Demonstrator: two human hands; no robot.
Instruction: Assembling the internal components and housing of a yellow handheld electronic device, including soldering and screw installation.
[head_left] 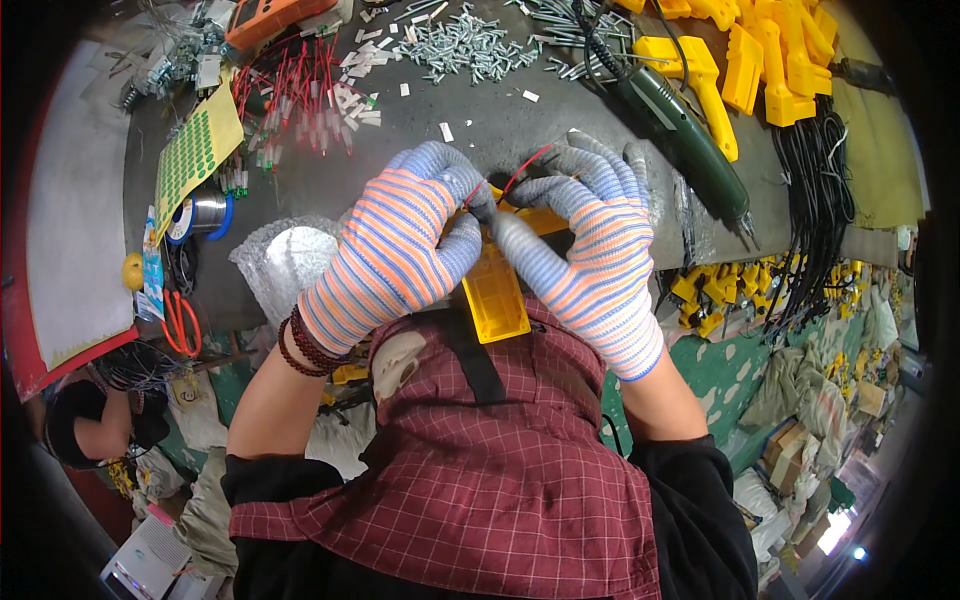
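Both my hands wear striped knit gloves and meet above a yellow plastic housing half (497, 305). The housing lies at the table's near edge, its open hollow side up, with its upper part hidden behind my fingers. A thin red wire (524, 169) arcs between my hands. My left hand (400, 228) is closed, thumb and fingertips pinching the wire over the housing. My right hand (598, 235) also has its fingers bent round the wire, its thumb reaching toward the left fingertips. The exact grip points are partly covered by the gloves.
A dark green electric screwdriver (680, 135) lies at right, beside yellow housings (775, 60) and black cables (815, 200). Screws (465, 50) are piled at the back. Red-wired lamps (305, 95), a green-dotted sticker sheet (200, 140), a solder spool (208, 215) and bubble wrap (290, 255) sit left.
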